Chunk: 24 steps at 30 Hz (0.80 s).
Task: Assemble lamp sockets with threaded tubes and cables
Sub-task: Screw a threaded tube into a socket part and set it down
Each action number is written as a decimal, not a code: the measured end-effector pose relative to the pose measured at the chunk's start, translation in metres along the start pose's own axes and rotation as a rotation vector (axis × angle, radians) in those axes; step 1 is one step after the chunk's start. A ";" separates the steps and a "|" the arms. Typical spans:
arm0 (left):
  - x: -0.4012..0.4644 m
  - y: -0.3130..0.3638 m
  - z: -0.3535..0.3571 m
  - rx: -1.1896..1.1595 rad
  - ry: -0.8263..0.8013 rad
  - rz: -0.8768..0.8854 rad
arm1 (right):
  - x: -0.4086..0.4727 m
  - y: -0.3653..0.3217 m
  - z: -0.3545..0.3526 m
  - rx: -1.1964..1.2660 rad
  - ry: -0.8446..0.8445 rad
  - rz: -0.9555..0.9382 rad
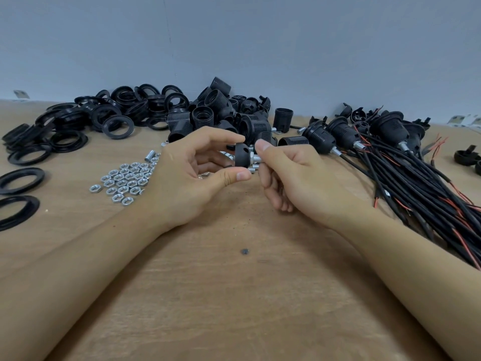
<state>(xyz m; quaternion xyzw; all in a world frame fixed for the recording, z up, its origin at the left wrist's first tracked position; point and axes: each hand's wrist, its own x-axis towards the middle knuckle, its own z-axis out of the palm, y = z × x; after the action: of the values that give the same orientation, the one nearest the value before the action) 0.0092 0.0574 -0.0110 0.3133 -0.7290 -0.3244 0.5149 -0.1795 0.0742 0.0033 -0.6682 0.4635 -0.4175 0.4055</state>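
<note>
The left hand (197, 165) pinches a black socket cap (242, 155); the right hand (289, 168) grips the threaded tube (256, 158) entering it. Next likely: screw it tight, squarely.

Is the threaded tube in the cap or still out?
In. The threaded tube sticks out of the black cap, gripped by the left hand; right hand pinches it.

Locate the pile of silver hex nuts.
The pile of silver hex nuts lies on the wooden table, just left of the left hand.
</note>
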 end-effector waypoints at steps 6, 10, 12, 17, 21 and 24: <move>0.000 -0.001 0.001 0.000 0.001 0.000 | 0.002 0.000 -0.003 0.020 0.005 -0.010; 0.000 0.000 0.001 0.003 -0.008 0.003 | 0.002 0.002 -0.001 0.007 0.021 0.028; 0.000 -0.001 0.001 0.010 0.007 0.002 | 0.003 0.001 -0.001 0.007 0.017 0.030; 0.001 -0.001 0.001 0.019 0.011 0.015 | 0.002 0.002 -0.002 0.007 -0.001 0.007; 0.001 0.000 0.001 0.022 0.023 0.020 | 0.002 0.001 -0.001 0.011 -0.023 0.017; 0.001 -0.001 0.001 0.016 0.028 0.018 | 0.001 -0.005 -0.004 -0.048 -0.001 0.046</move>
<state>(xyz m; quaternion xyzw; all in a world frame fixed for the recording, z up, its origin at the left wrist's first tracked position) 0.0082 0.0562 -0.0114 0.3154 -0.7272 -0.3095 0.5253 -0.1818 0.0740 0.0089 -0.6671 0.4882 -0.3965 0.3993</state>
